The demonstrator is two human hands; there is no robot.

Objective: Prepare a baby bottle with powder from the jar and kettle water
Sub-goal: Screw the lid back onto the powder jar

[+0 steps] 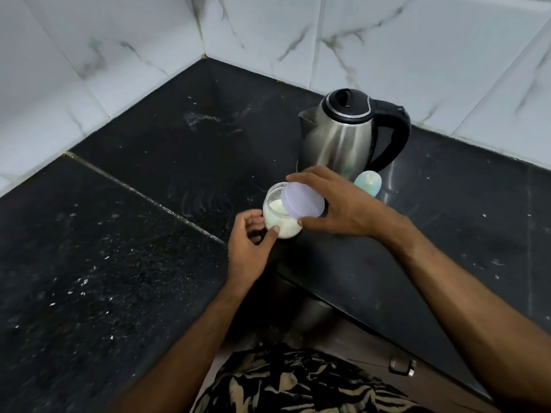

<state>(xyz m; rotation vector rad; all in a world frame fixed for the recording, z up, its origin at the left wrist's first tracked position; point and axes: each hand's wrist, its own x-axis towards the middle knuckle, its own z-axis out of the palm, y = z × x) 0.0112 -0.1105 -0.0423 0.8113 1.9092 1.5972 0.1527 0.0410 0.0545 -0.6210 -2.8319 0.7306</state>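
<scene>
— On the black counter (pixel 447 219), near its inner corner edge, where exactly is the jar?

— The small clear jar (pixel 278 216) stands upright just in front of the steel kettle (pixel 343 138), a little to its left. It is open on top, and pale powder (pixel 275 208) shows inside.

— What has hold of it?

— The left hand (pixel 249 248) cups it from the near left side. The thumb tip presses on the front wall of the glass, and the other fingers (pixel 253 217) curl round the left wall, half closed, so the jar sits between thumb and fingers.

— And the lid?

— The lilac lid (pixel 302 201) is tilted, its flat top facing the camera, over the right part of the jar's mouth. The right hand (pixel 340 201) pinches it: the thumb lies under its lower edge, the forefinger arches over its upper edge, and the remaining fingers are hidden behind it. Whether the lid touches the rim, I cannot tell.

— Where is the bottle?

— A pale blue-green baby bottle (pixel 368 183) peeps out behind the right hand, at the foot of the kettle; only its upper part shows.
</scene>
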